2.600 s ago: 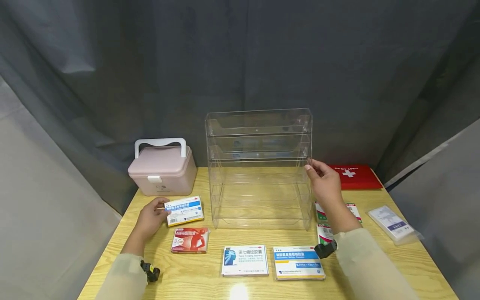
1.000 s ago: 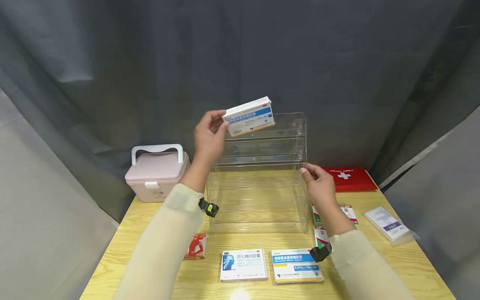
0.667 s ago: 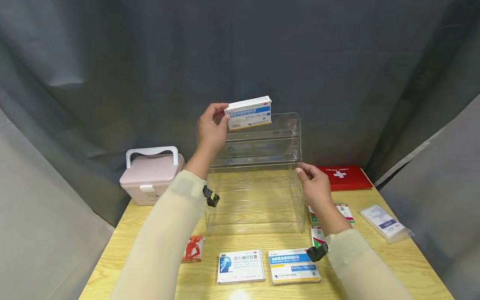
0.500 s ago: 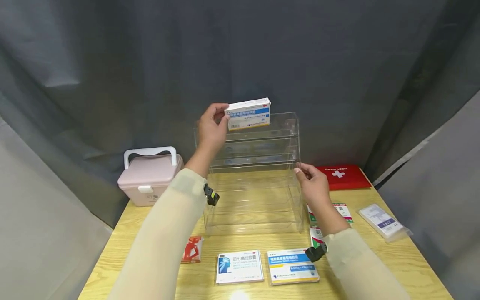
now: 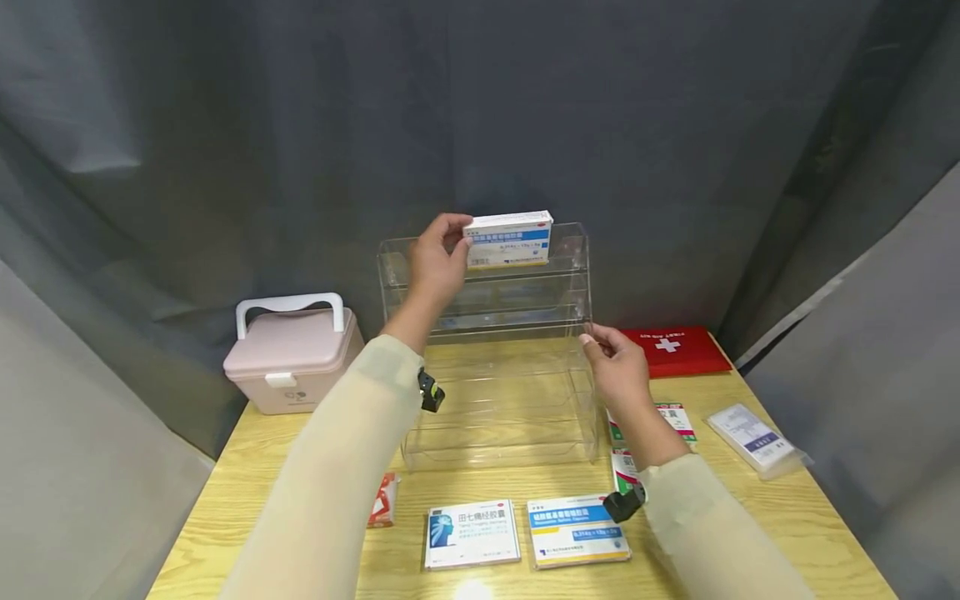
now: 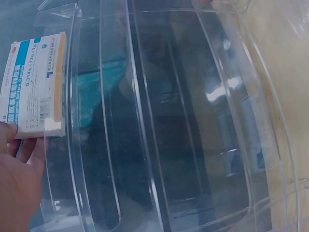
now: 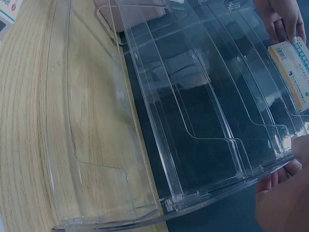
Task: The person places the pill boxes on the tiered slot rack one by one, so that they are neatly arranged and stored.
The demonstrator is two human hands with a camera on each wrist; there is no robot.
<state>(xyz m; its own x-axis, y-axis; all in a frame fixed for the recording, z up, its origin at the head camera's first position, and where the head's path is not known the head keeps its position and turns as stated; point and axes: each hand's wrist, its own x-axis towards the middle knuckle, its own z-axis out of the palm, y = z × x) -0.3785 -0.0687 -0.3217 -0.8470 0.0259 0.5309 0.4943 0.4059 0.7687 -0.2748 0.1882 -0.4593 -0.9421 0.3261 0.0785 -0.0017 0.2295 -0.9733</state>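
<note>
My left hand pinches a white and blue medicine box by its left end, at the top tier of a clear plastic rack. The box stands upright, its lower edge at the tier's front lip; in the left wrist view the medicine box overlaps the rack's top edge. My right hand grips the rack's right side panel between thumb and fingers, about halfway up. In the right wrist view that right hand wraps the panel's edge.
On the table lie a white capsule box, a blue and white box, and a red box partly behind the left sleeve. Green and white boxes, a bagged pack and a red first aid kit lie right. A pink case stands left.
My left hand picked the medicine box off the table's left side, raised it over the rack, then moved it slightly right and down to the top tier. The right hand kept its grip.
</note>
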